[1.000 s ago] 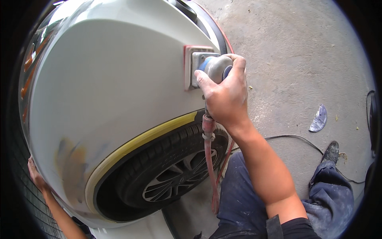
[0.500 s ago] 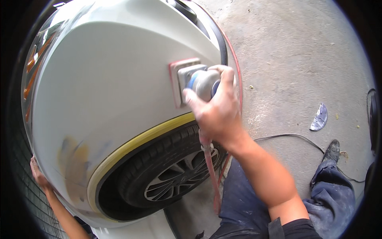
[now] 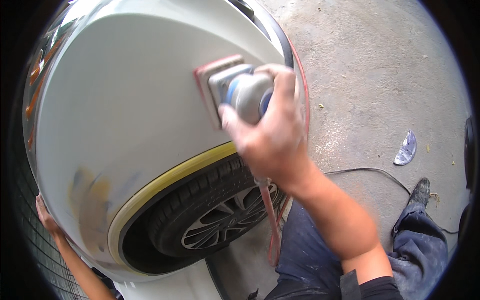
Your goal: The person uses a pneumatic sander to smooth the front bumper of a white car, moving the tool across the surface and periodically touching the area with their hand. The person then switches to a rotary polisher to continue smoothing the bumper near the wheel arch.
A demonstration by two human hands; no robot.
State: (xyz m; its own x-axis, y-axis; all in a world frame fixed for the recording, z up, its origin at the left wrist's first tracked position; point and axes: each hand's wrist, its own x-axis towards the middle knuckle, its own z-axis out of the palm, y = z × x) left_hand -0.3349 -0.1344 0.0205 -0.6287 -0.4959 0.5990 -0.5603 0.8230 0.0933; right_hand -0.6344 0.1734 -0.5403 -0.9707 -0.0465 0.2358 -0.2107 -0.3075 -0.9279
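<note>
Grey sander (image 3: 247, 96) above the wheel (image 3: 225, 216)

Above the wheel, the right hand (image 3: 272, 134) is curled round the sander, whose red-edged pad (image 3: 205, 95) lies against the white fender (image 3: 125, 100); the hand is blurred and hides part of the tool. A pinkish hose (image 3: 268, 202) hangs before the wheel, its upper end lost behind the hand. Left of the wheel, the left hand (image 3: 46, 217) lies outstretched at the fender's edge; whether it grips anything I cannot tell.
</note>
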